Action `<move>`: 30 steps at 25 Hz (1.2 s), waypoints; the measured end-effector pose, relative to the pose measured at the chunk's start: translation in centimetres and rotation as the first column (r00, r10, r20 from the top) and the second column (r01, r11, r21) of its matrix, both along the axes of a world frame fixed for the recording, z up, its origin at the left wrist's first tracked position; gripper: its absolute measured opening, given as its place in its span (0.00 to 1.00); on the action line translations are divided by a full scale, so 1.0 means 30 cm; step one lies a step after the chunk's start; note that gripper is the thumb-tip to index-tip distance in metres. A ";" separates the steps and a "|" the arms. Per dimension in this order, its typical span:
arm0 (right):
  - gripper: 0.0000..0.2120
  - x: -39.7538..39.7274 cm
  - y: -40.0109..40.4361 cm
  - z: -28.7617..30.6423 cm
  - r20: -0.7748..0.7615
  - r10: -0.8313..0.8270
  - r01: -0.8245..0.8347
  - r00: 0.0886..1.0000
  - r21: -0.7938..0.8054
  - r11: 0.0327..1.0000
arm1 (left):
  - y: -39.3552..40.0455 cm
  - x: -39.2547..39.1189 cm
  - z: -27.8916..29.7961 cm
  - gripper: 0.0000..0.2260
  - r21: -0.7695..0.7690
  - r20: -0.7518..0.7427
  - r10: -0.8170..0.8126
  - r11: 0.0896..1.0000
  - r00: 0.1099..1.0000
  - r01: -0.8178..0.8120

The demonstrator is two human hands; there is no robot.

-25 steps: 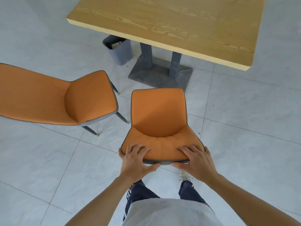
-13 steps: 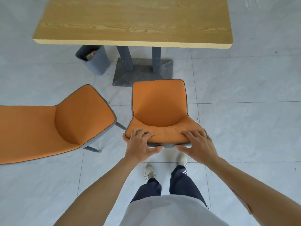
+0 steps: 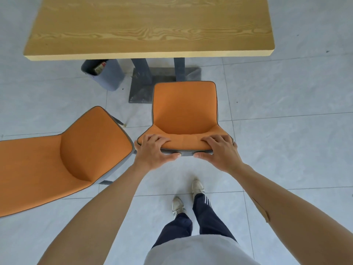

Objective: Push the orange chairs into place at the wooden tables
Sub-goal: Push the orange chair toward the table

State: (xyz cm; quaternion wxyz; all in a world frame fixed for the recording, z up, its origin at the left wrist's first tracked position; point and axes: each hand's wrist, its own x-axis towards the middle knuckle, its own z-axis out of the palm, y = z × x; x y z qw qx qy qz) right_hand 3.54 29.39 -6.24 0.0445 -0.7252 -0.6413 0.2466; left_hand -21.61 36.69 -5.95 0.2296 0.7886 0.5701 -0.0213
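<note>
A: Status of the held chair?

B: The orange chair is gripped at the top of its backrest by both hands. The left hand is curled over the left end, fingers on the orange front face, thumb laid along the grey rear edge. The right hand is clamped on the right end in the same way.

A: Position against the table?

B: The seat is faced toward the wooden table and is seen just short of its near edge. The front of the seat overlaps the grey table base in view; contact cannot be confirmed from this angle.

A: Anything else nearby?

B: A second orange chair is stood at the left, angled, just beside the held one. A grey bin is placed under the table's left part, with some litter visible inside. White shoes are seen on the tiled floor behind the chair.
</note>
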 end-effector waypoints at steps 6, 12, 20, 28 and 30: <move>0.40 0.010 0.149 -0.018 -0.005 0.028 -0.028 1.000 0.005 1.000 | 0.147 0.005 0.007 0.34 -0.029 -0.044 0.008 1.000 0.999 -0.009; 0.38 0.042 0.203 -0.028 -0.014 0.041 -0.041 0.999 0.040 0.998 | 0.193 0.025 -0.010 0.35 -0.003 -0.059 0.010 1.000 0.998 -0.011; 0.40 0.053 0.228 0.012 -0.013 0.054 -0.055 0.998 -0.117 0.992 | 0.188 0.036 0.006 0.38 -0.139 -0.118 0.070 0.987 0.991 -0.086; 0.31 -0.085 0.243 0.131 0.091 0.259 -0.248 0.962 -0.115 0.962 | 0.002 -0.077 0.106 0.30 -0.064 -0.020 0.207 0.976 0.978 -0.208; 0.32 -0.180 0.249 0.158 0.104 0.326 -0.317 0.940 -0.097 0.943 | -0.051 -0.171 0.133 0.30 -0.092 -0.005 0.286 0.954 0.958 -0.286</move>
